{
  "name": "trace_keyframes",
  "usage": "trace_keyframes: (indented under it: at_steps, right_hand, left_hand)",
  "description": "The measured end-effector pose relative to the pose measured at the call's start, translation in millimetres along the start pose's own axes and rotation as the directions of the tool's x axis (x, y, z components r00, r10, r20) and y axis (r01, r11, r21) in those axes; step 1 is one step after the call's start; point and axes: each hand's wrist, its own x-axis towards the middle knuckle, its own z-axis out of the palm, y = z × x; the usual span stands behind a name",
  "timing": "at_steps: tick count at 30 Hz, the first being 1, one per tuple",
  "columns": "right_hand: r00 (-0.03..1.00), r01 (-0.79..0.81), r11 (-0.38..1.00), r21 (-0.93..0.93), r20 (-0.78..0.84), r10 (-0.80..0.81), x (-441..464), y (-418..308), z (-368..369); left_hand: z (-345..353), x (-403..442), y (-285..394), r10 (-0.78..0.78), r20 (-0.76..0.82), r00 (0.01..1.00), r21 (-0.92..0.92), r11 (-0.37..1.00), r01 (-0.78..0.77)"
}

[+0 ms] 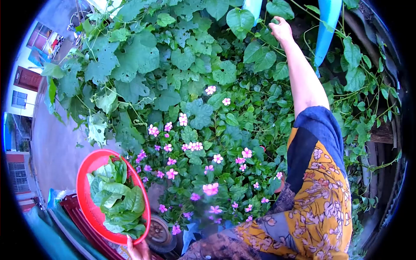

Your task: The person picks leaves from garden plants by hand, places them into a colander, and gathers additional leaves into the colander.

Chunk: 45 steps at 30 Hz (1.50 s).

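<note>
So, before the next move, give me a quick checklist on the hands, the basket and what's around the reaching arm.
1. Left hand holding the red basket at its edge: ok.
2. Loose leaves within the basket: ok, heaped inside.
3. Basket level: cannot tell from this single view.
4. Right hand up among the vine leaves: ok.
5. Right fingertips gripping a leaf: cannot tell, contact unclear.
6. Right forearm apart from the blue object: ok, gap visible.
</note>
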Motion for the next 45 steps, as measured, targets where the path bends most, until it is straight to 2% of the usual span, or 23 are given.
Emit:
trace_keyframes:
  at_steps: [1,4,5,6,8,9,10,12,15,16,18,21,24,31,34,36,38,39,40,41,42,44,45]
  right_hand:
    - [0.998,-0.017,0.998,-0.067,0.062,0.022,-2.4,-1.0,9.4]
    - [0.994,0.063,0.986,-0.156,0.094,-0.049,-4.1,13.5,42.2]
    - [0.985,0.156,0.936,-0.315,0.119,-0.124,-7.9,13.7,45.5]
    - [0.979,0.190,0.916,-0.353,0.135,-0.151,0.4,31.1,59.0]
    - [0.979,0.195,0.891,-0.410,0.141,-0.149,-10.9,26.3,57.5]
    - [0.985,0.172,0.883,-0.438,0.101,-0.141,-14.4,23.8,54.7]
    - [0.978,0.202,0.869,-0.451,0.054,-0.200,-12.2,24.0,59.4]
    - [0.977,0.213,0.805,-0.554,0.110,-0.183,-10.7,28.7,43.2]
    - [0.984,0.167,0.798,-0.580,0.146,-0.099,-24.3,2.3,21.2]
    - [0.979,0.198,0.788,-0.582,0.164,-0.124,-23.6,-1.0,17.9]
    - [0.972,0.231,0.767,-0.598,0.180,-0.152,-24.4,-6.3,13.7]
    - [0.946,0.301,0.631,-0.715,0.306,-0.104,-29.6,-27.3,2.4]
    - [0.953,0.295,0.633,-0.716,0.269,-0.140,-33.0,-28.3,1.4]
    - [0.959,0.260,0.687,-0.679,0.265,-0.101,-29.4,-14.2,-2.9]
    - [0.992,0.126,0.837,-0.533,0.094,-0.089,-40.1,-1.6,-11.4]
    - [0.998,-0.057,0.905,-0.423,-0.019,0.054,-49.8,11.8,-22.4]
    - [0.990,-0.140,0.954,-0.266,-0.030,0.137,-66.2,28.4,-26.2]
    - [0.973,-0.217,0.968,-0.123,-0.102,0.205,-68.2,51.3,-14.2]
    - [0.946,-0.283,0.959,0.026,-0.159,0.284,-72.5,74.3,-0.5]
    - [0.937,-0.336,0.924,0.181,-0.037,0.348,-73.8,86.1,6.9]
    - [0.933,-0.343,0.889,0.302,-0.003,0.361,-73.4,103.3,23.5]
    - [0.859,-0.486,0.853,0.190,-0.077,0.506,-75.3,95.3,38.2]
    - [0.872,-0.441,0.875,0.201,-0.133,0.471,-77.4,88.9,41.3]
  left_hand:
    - [3.4,-1.9,-0.1,-0.001,-0.003,1.000,-0.003,1.000,0.001]
    - [16.7,-6.2,-2.0,0.024,-0.016,1.000,-0.018,1.000,-0.024]
    - [15.2,-4.8,-4.5,0.059,-0.033,0.998,-0.017,0.998,-0.060]
    - [14.3,-3.7,-6.0,0.091,-0.051,0.994,-0.012,0.996,-0.092]
    - [18.2,-5.6,-4.9,0.043,0.014,0.999,-0.011,0.999,-0.043]
    - [21.1,-5.4,-7.0,0.066,-0.024,0.998,0.015,0.998,-0.065]
    - [25.7,-4.7,-8.7,0.088,-0.059,0.994,0.041,0.996,-0.085]
    - [29.3,-1.7,-11.4,0.070,-0.079,0.994,0.025,0.997,-0.068]
    - [17.4,6.3,-12.7,-0.001,0.004,1.000,-0.045,0.999,0.001]
    - [13.9,8.5,-13.0,-0.029,0.048,0.998,-0.070,0.997,0.032]
    - [7.1,10.5,-13.9,-0.012,0.031,0.999,-0.009,1.000,0.012]
    - [13.1,9.1,-15.3,0.009,-0.023,1.000,0.036,0.999,-0.008]
    - [20.0,5.1,-13.9,0.009,-0.059,0.998,0.050,0.999,-0.006]
    - [19.9,6.7,-15.7,0.025,-0.037,0.999,0.062,0.998,-0.023]
    - [27.4,4.5,-13.3,0.046,-0.092,0.995,0.105,0.994,-0.036]
    - [31.7,5.5,-12.8,0.050,-0.129,0.990,0.133,0.991,-0.033]
    - [29.2,7.2,-13.1,0.049,-0.149,0.988,0.142,0.989,-0.027]
    - [27.8,9.5,-12.6,0.030,-0.080,0.996,0.122,0.992,-0.020]
    - [29.3,8.8,-12.1,0.029,-0.089,0.996,0.115,0.993,-0.019]
    - [31.7,7.2,-12.3,0.031,-0.098,0.995,0.111,0.994,-0.020]
    - [32.9,6.2,-12.7,0.036,-0.109,0.993,0.102,0.994,-0.025]
    - [30.6,8.0,-12.6,0.017,-0.084,0.996,0.071,0.997,-0.011]
    - [28.6,8.6,-11.8,0.004,-0.075,0.997,0.061,0.998,0.000]
